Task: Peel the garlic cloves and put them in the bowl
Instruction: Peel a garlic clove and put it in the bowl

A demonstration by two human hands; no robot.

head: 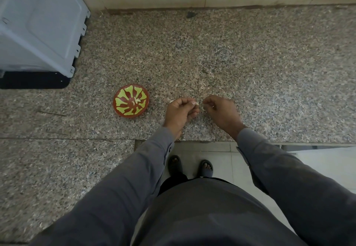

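A small red bowl (123, 109) with a yellow-green flower pattern sits on the granite counter (231, 56), with a few pale garlic cloves (137, 100) at its centre. To its right, my left hand (180, 111) pinches a small white garlic clove (197, 103) between thumb and fingers. My right hand (219, 109) is close beside it, fingers curled, pinching a pale bit of garlic skin (203, 108). The two hands nearly touch above the counter. Most of the clove is hidden by my fingers.
A white appliance (38, 24) with a black base stands at the back left. A pale wall runs along the back of the counter. The counter's front edge lies just below my wrists, with tiled floor and my feet (190, 166) beneath.
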